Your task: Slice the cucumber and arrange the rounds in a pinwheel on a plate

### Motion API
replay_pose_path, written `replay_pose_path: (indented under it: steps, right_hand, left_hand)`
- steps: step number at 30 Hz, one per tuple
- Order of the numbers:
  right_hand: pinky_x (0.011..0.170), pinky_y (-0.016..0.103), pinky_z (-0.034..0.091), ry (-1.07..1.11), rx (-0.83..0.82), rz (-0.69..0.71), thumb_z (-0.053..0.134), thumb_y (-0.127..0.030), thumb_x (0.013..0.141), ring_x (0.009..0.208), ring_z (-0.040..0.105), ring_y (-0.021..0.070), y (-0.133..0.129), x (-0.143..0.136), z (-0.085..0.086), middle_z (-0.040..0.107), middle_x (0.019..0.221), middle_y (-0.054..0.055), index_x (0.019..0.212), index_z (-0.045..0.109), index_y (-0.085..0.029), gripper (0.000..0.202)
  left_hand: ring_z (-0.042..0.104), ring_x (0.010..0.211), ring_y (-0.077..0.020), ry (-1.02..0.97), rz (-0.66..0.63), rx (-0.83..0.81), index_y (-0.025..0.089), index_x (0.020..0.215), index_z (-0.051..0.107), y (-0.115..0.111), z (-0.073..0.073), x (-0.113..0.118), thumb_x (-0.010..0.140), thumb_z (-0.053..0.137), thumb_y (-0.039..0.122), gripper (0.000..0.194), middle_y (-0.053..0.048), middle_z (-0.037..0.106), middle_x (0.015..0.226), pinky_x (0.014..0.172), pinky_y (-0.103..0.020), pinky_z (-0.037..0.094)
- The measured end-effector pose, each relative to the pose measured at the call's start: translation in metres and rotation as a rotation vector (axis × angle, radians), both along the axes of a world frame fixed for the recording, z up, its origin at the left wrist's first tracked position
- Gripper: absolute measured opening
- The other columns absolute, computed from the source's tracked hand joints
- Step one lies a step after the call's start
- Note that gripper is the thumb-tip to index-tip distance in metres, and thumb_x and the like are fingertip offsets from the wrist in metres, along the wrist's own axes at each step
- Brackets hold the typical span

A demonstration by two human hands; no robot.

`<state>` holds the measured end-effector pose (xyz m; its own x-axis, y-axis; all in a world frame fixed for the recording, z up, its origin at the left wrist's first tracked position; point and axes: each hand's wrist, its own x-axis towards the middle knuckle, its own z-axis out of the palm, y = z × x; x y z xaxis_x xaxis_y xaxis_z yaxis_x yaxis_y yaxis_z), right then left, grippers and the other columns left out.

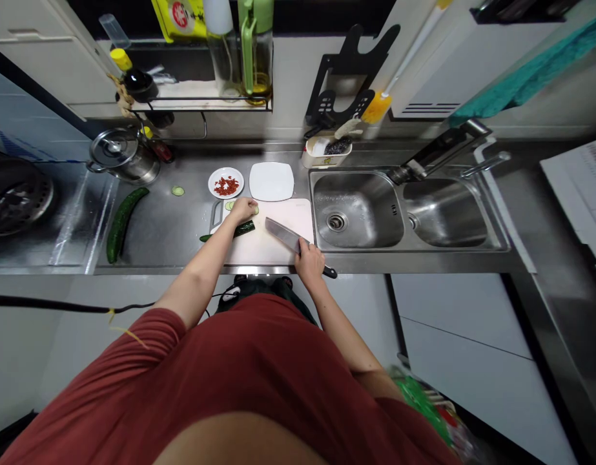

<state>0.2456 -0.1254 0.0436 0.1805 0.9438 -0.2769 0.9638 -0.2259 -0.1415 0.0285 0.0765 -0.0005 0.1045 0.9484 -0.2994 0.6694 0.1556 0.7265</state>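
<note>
In the head view, the left hand [243, 210] is reaching over the cutting board [283, 254], and its fingers are pinching nearly closed on a small pale green slice [256, 210]. The right hand [310, 260] is closing firmly around the knife [284, 234] near the base of the blade, with the end of the black handle sticking out past the palm. The blade is pointing up and to the left over the right part of the board — well apart from the cut cucumber [245, 228]. That cucumber is lying beside the left wrist and forearm, partly behind them, with its dark green skin showing; a narrow green end is showing on the other side of the forearm, at the board's left edge. Other thin slices [229, 205] are lying just behind the left hand, near the board's grey handle.

Beyond the board, a round plate [237, 177] is holding chopped red pieces [226, 186], and a squarish white plate [271, 181] is standing just to its right. A whole cucumber [123, 223] is lying on the steel counter [157, 236] at the far left, and a single loose slice [177, 191] is resting between it and the round plate. A lidded pot [123, 155] is standing behind the whole cucumber, while a double sink [358, 213] is sitting right of the board.
</note>
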Motion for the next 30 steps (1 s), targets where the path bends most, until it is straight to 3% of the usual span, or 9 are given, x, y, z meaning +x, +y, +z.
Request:
replay_pose_path:
  steps: [6, 11, 19, 24, 30]
  right_hand:
    - [0.092, 0.036, 0.035, 0.008, -0.021, -0.012, 0.047, -0.024, 0.091, 0.108, 0.051, 0.0259, 0.002, 0.004, -0.002, 0.058, 0.118, 0.014, 0.144, 0.040, -0.021, 0.054]
    - [0.092, 0.037, 0.035, 0.015, -0.027, -0.019, 0.047, -0.025, 0.091, 0.109, 0.051, 0.0261, 0.004, 0.006, -0.004, 0.058, 0.118, 0.013, 0.144, 0.040, -0.021, 0.053]
    - [0.092, 0.036, 0.036, 0.024, -0.062, -0.020, 0.046, -0.026, 0.092, 0.110, 0.051, 0.0256, 0.010, 0.006, -0.001, 0.058, 0.120, 0.013, 0.144, 0.039, -0.022, 0.053]
    - [0.092, 0.036, 0.037, 0.032, -0.054, -0.021, 0.046, -0.027, 0.092, 0.110, 0.052, 0.0257, 0.012, 0.005, -0.001, 0.058, 0.119, 0.013, 0.143, 0.041, -0.023, 0.052]
    - [0.092, 0.035, 0.038, 0.062, -0.059, -0.038, 0.046, -0.026, 0.092, 0.109, 0.053, 0.0257, 0.011, 0.004, -0.002, 0.059, 0.118, 0.013, 0.143, 0.042, -0.022, 0.050]
  left_hand:
    - [0.060, 0.079, -0.0187, 0.299, -0.272, 0.130, 0.014, 0.104, 0.070, 0.017, 0.004, 0.001, 0.067, 0.062, 0.012, 0.038, -0.006, 0.069, 0.087, 0.080, -0.028, 0.045]
    - [0.059, 0.091, -0.0209, 0.404, -0.356, 0.195, 0.019, 0.113, 0.066, 0.020, 0.006, 0.003, 0.073, 0.059, 0.013, 0.040, -0.007, 0.068, 0.098, 0.085, -0.029, 0.044]
    - [0.058, 0.100, -0.0228, 0.486, -0.333, 0.177, 0.022, 0.102, 0.072, 0.013, 0.003, -0.002, 0.080, 0.061, 0.024, 0.025, -0.009, 0.064, 0.111, 0.085, -0.030, 0.043]
    - [0.059, 0.097, -0.0232, 0.403, -0.305, 0.208, 0.024, 0.102, 0.074, 0.009, -0.002, -0.005, 0.081, 0.061, 0.025, 0.025, -0.009, 0.065, 0.107, 0.084, -0.031, 0.043]
    - [0.058, 0.098, -0.0220, 0.248, -0.132, 0.229, 0.024, 0.106, 0.073, 0.007, -0.005, -0.011, 0.080, 0.060, 0.021, 0.029, -0.007, 0.067, 0.106, 0.090, -0.032, 0.042]
